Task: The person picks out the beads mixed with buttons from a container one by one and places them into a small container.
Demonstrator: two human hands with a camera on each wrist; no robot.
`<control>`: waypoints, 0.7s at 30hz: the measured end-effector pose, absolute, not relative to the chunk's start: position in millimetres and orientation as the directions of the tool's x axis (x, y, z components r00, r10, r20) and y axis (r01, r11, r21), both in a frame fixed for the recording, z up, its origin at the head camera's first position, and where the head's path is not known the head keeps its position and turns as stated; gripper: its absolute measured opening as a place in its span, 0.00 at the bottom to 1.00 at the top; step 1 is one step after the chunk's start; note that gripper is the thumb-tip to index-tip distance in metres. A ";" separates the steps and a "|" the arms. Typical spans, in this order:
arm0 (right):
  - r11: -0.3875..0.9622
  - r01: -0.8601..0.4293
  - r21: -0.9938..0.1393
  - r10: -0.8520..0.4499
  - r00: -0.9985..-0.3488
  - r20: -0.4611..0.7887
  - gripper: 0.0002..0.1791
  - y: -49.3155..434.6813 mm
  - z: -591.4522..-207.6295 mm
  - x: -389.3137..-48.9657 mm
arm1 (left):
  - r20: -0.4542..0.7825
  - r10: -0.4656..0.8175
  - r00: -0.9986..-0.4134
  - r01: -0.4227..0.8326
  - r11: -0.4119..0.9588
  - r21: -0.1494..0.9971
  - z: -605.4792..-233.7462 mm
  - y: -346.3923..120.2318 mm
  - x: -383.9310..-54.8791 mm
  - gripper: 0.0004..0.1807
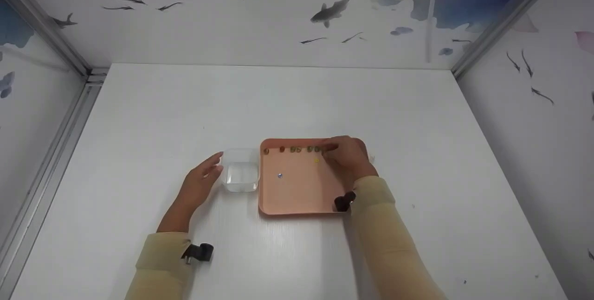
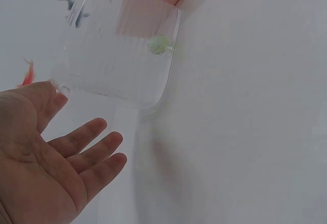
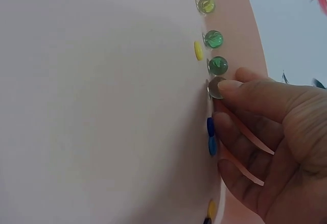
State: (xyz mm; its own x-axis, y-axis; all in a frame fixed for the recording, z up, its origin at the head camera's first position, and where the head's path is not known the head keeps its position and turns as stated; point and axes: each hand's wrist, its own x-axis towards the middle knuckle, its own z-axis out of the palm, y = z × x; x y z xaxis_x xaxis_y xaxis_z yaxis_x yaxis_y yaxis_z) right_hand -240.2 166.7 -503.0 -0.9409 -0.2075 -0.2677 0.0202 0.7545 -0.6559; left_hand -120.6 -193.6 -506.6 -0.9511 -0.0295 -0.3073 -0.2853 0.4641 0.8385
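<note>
My left hand (image 1: 200, 181) reaches to the left side of a clear plastic box (image 1: 242, 188), fingers extended, fingertips at its rim. In the left wrist view, a pale green marble (image 2: 159, 44) shows through the box's clear wall. The box stands against a pink tray (image 1: 297, 198). My right hand (image 1: 345, 154) is over the tray's back right part. Its thumb and index finger pinch a clear brownish marble (image 3: 215, 89) at the tray's edge. Beside that lie green marbles (image 3: 218, 66) and yellow-swirled marbles (image 3: 206, 5), part of a row along the back edge.
A flat yellow piece (image 3: 198, 51) lies in the tray near the row. Blue pieces (image 3: 212, 145) and an orange-yellow piece (image 3: 211, 207) sit by the right fingers. A small shiny bead (image 1: 280, 175) is left of the tray's middle. Walls with painted fish surround the white table (image 1: 287, 100).
</note>
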 end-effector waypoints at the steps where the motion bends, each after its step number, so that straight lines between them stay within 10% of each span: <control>1: 0.744 0.014 -0.668 -0.218 -0.940 -0.263 0.17 167.0 -503.3 -240.1 | -0.311 -0.031 -0.950 -0.289 0.463 0.838 -506.0 -193.5 -120.6 0.27; 21: 0.694 0.065 -0.717 -0.223 -0.928 -0.299 0.15 165.3 -505.0 -241.7 | -0.309 -0.050 -0.950 -0.294 0.479 0.827 -507.1 -191.7 -121.4 0.27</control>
